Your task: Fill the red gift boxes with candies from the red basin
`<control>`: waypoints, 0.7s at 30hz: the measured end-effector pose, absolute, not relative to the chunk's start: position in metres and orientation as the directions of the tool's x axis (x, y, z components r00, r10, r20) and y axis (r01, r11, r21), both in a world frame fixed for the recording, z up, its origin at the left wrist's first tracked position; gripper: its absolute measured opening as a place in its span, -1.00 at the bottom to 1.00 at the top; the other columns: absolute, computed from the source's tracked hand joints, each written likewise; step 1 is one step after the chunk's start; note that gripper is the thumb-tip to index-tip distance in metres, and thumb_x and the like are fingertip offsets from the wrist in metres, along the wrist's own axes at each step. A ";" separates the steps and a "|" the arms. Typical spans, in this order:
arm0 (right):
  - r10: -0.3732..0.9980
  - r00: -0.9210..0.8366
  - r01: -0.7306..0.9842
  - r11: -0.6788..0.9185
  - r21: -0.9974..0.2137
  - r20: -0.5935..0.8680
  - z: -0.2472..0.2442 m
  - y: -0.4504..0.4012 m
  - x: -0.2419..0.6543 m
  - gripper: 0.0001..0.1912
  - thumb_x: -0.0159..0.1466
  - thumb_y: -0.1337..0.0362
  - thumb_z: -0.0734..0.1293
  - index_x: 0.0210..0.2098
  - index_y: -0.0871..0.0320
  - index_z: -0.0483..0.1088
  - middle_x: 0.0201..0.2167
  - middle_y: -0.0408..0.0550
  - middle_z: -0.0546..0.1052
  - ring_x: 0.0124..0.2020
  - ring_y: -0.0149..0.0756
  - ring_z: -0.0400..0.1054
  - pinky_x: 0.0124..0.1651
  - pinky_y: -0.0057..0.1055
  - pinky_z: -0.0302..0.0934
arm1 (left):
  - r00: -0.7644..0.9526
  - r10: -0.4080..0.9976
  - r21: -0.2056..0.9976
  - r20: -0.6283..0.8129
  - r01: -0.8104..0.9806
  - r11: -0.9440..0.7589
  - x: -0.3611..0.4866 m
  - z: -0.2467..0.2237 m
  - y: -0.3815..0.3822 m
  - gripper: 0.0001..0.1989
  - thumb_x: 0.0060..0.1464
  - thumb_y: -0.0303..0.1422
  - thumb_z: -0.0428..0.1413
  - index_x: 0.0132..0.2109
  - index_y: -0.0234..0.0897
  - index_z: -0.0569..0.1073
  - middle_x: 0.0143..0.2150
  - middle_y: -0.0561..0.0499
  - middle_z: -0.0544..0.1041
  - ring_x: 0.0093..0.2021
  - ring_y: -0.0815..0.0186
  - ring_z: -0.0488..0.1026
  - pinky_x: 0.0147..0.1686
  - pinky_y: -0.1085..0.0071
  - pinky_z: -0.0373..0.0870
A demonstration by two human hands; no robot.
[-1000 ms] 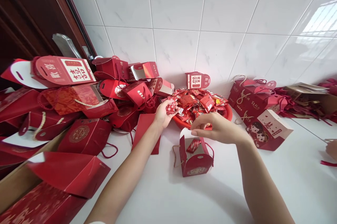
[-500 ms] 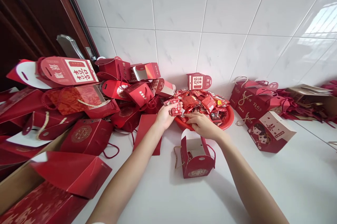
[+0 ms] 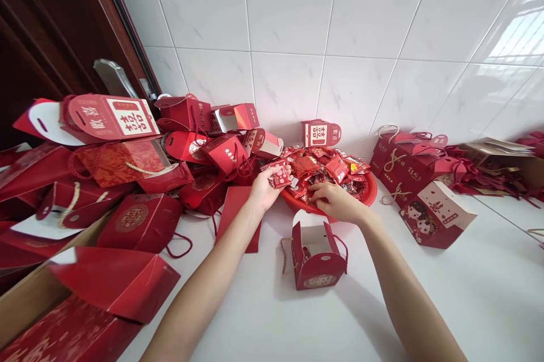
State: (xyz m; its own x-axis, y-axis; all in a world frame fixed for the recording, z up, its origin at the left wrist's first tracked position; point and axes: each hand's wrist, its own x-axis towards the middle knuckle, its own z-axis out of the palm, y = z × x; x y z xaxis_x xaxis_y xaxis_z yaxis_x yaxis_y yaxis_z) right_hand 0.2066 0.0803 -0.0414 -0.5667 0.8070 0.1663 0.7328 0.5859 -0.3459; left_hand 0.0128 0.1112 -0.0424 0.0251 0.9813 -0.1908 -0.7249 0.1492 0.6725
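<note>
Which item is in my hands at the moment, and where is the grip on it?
The left hand holds small red packets by their edges, thumb on top; whether the right hand holds anything cannot be told.

Right hand [image 3: 335, 202]: some fingertips hidden among wrapped packets [image 3: 305, 165], their finest print too small to read. Open gift box [image 3: 321, 271]: interior largely screened by its front flap (a sliver of red wrapper [image 3: 306, 251] shows). Cardboard carton [image 3: 32, 308] and dark wooden door [image 3: 46, 28]: both cropped at left, full extent unseen.
</note>
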 end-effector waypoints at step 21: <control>0.875 -0.458 0.851 0.483 -0.206 0.159 -0.040 0.085 0.218 -0.47 0.12 0.62 0.16 -0.09 0.17 0.60 -0.10 0.03 0.63 -0.05 -0.12 0.39 0.05 -0.29 0.20 | 0.019 0.990 0.673 -0.138 -0.731 0.108 0.009 -0.041 0.110 -0.83 0.01 -0.62 0.01 -0.38 -0.37 0.48 -0.45 -0.09 0.57 -0.50 0.33 0.49 -0.45 0.39 0.47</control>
State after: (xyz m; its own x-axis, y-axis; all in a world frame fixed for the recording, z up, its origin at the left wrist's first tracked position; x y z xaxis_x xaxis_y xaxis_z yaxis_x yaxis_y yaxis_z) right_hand 0.2182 0.0848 -0.0404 -0.4577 0.8747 0.1593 0.8511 0.4829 -0.2061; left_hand 0.0094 0.1096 -0.0406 0.0187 0.9902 -0.1382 -0.7314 0.1078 0.6733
